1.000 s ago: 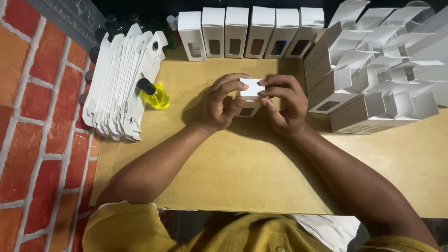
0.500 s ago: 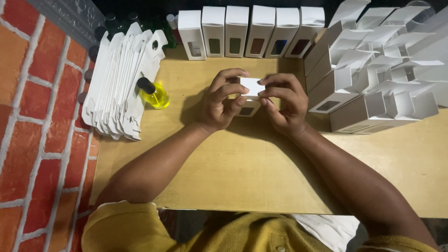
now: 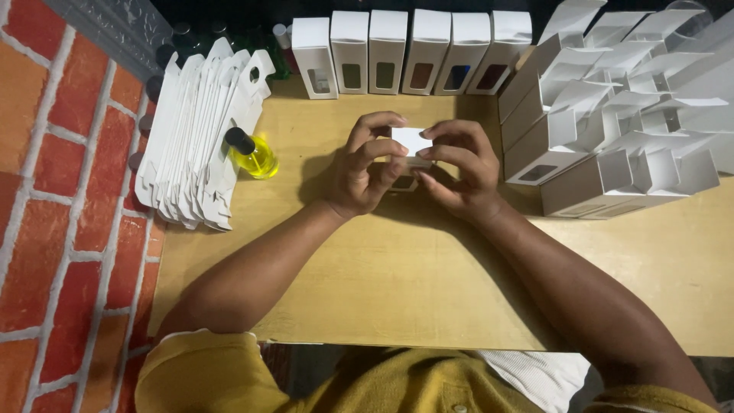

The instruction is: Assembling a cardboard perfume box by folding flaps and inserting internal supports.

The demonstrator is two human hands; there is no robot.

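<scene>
Both hands together over the middle of the wooden surface (image 3: 428,291), gripping one small white box (image 3: 410,141) between them. Left hand (image 3: 365,164) curled round the box's left side, fingers bent over the top edge, thumb tucked underneath. Right hand (image 3: 459,168) closed on the right side, fingertips pressing the top flap. Box held just above the surface, its lower part hidden behind the fingers, so hard to tell whether touching the wood.

To the left, a small bottle of yellow liquid (image 3: 254,155) with a black cap, lying tilted, just beside a fanned stack of flat white cartons (image 3: 195,138). Along the far edge, a row of upright white boxes (image 3: 409,53), each with a small window in its front. To the right, a pile of open white boxes (image 3: 619,122) with flaps raised, lying on their sides, near the right hand but apart from it. Red brick wall (image 3: 53,229) at the left. Mustard-yellow sleeves (image 3: 199,375) at the bottom of the view.
</scene>
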